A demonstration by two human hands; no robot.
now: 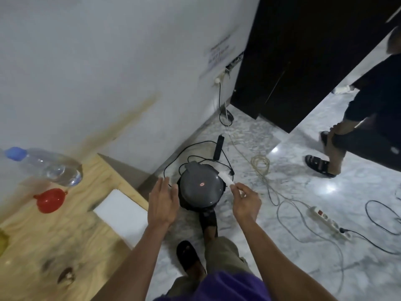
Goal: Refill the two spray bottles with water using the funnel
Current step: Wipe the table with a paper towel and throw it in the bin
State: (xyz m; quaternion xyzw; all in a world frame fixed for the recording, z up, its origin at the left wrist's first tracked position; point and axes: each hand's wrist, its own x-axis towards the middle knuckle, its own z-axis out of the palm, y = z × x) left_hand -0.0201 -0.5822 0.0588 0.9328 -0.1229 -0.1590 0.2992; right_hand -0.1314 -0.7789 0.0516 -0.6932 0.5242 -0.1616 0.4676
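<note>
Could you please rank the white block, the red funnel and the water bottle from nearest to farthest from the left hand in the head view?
From the left hand:
1. White block, just left of it on the table.
2. Red funnel, farther left.
3. Water bottle, far left, by the wall.

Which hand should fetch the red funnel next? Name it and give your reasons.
Left. The left hand is open, empty and on the table's side, nearer the red funnel on the wooden table. The right hand pinches a small white piece and is farther away.
</note>
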